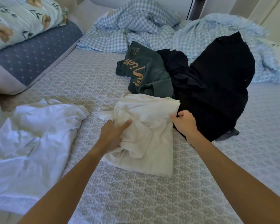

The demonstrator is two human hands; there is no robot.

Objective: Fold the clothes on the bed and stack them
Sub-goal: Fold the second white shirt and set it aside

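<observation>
Both hands, my left hand (114, 132) and right hand (183, 121), grasp the crumpled cream cotton shirt (145, 133) on the patterned grey bed (136, 199), beside the dark clothes pile (217, 88), so I can spread it flat for folding.

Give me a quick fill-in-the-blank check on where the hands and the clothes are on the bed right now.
1. Both hands, the left hand and the right hand, grip the crumpled ____ garment.
2. The dark green sweatshirt with tan lettering lies ____ the person than that garment.
3. The large black garment lies on the person's ____ side.
4. The blue-and-white checked quilt at the far end of the patterned bedsheet is ____, not folded.

Missing words: cream; farther from; right; rumpled
</observation>
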